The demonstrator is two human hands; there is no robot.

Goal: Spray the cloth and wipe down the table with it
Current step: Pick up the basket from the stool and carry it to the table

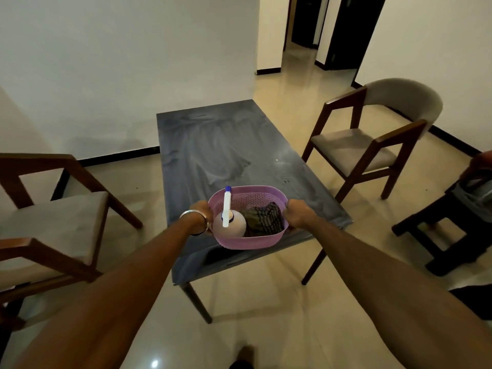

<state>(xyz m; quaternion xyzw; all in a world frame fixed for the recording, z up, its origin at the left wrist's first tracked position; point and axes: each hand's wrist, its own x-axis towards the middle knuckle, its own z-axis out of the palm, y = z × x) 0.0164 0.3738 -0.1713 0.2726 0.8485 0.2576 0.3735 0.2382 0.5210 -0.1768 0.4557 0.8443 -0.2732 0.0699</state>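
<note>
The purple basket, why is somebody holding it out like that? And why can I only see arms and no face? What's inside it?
The camera sits on the person's head and looks forward and down, so you see what they see: their own two arms, no face. There is no machine here, only a person.

The left hand, with a bangle on its wrist, grips one end of the purple basket, and the right hand grips the other end. They hold it over the near end of a dark grey table; I cannot tell whether it touches the top yet.

Inside the basket is a spray bottle with a white and blue top, and beside it a dark checked cloth, bunched up. Those are for cleaning the table.

Wooden chairs with grey seats stand on both sides of the table.
</note>
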